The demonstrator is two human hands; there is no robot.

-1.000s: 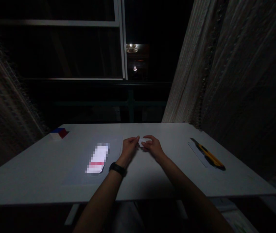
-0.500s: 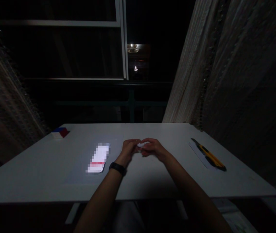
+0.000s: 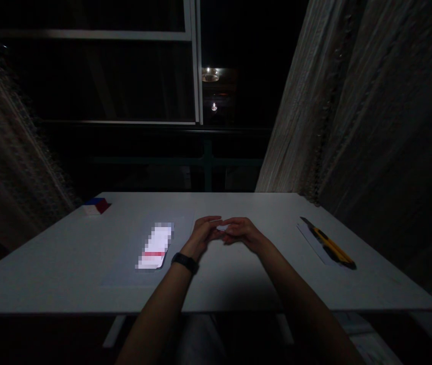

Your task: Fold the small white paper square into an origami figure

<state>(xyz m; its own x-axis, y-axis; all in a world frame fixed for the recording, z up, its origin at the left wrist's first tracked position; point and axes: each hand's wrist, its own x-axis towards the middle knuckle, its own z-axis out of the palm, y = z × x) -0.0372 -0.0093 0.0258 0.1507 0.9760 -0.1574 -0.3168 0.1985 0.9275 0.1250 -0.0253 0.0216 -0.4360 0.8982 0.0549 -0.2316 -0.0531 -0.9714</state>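
Over the middle of the table, my left hand [image 3: 202, 231] and my right hand [image 3: 243, 231] meet with their fingertips close together. Between them a small white piece of paper [image 3: 222, 228] shows, pinched by the fingers of both hands. Most of it is hidden behind the fingers, so its full shape cannot be made out. A dark band [image 3: 184, 263] circles my left wrist. To the left of my left hand lies a phone [image 3: 155, 247] with a lit, blurred screen, resting on a pale sheet [image 3: 119, 274].
A white table [image 3: 231, 294] spans the view. At its far left stands a blue, white and red cube [image 3: 96, 206]. On the right, a yellow and black utility knife [image 3: 332, 246] lies against a white strip [image 3: 311, 243]. Curtains [image 3: 288, 111] frame a dark window [image 3: 124, 78].
My left fingers have straightened a little and shifted over the white paper. Both hands stay together at nearly the same spot. The view has moved slightly.
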